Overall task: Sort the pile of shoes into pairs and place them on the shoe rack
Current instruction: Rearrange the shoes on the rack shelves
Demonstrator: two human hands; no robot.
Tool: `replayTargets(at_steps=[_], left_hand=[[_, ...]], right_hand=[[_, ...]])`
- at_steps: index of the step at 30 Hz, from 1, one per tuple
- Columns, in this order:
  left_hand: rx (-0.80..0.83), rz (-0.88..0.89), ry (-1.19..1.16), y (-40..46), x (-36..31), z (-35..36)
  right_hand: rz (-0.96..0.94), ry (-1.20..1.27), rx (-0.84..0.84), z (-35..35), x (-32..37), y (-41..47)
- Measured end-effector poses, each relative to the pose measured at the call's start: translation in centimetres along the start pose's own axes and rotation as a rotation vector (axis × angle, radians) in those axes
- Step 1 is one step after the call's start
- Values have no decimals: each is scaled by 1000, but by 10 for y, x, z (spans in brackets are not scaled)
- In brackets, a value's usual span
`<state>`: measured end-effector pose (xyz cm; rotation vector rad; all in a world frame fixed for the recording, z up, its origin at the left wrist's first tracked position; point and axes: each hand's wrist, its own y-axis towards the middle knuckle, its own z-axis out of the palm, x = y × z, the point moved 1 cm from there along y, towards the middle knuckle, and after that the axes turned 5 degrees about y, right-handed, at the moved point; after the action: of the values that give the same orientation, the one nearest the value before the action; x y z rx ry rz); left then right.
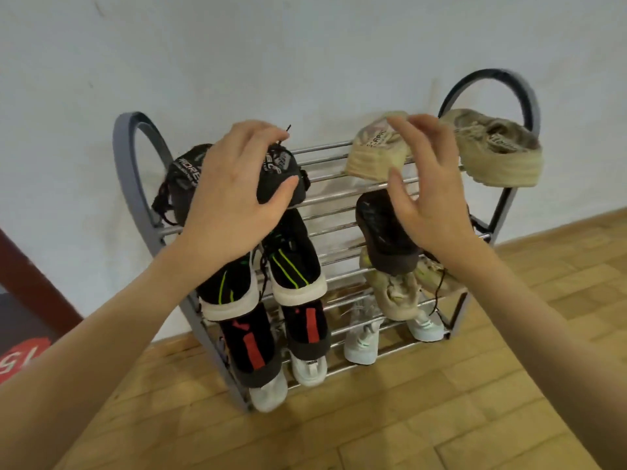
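Hands: left (234,195) grips black shoe (278,178), heel seemingly toward camera.

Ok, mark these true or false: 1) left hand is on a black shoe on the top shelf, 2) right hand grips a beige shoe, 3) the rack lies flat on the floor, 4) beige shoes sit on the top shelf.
1) True: the left hand rests on a black shoe on the shoe rack's top shelf.
2) False: the right hand is open, holding nothing.
3) False: it stands upright against the wall.
4) True: two beige shoes sit there.
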<state>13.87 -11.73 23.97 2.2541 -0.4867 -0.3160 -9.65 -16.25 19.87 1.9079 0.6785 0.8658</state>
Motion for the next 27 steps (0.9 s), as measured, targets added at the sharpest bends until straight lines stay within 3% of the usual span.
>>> replayTargets(at_steps=[5, 8, 12, 19, 23, 27], left_hand=[[257, 107, 16, 46, -40, 52], [296, 61, 47, 72, -56, 78], [396, -60, -49, 87, -65, 103], [370, -123, -208, 80, -58, 113], [241, -229, -285, 80, -67, 113], [157, -229, -311, 84, -103, 125]], right_hand=[[284, -215, -76, -64, -59, -21], [328, -390, -17, -77, -72, -18], [472, -431, 146, -79, -87, -10], [431, -265, 49, -95, -83, 7], [248, -225, -73, -119, -67, 14], [239, -222, -197, -144, -63, 39]])
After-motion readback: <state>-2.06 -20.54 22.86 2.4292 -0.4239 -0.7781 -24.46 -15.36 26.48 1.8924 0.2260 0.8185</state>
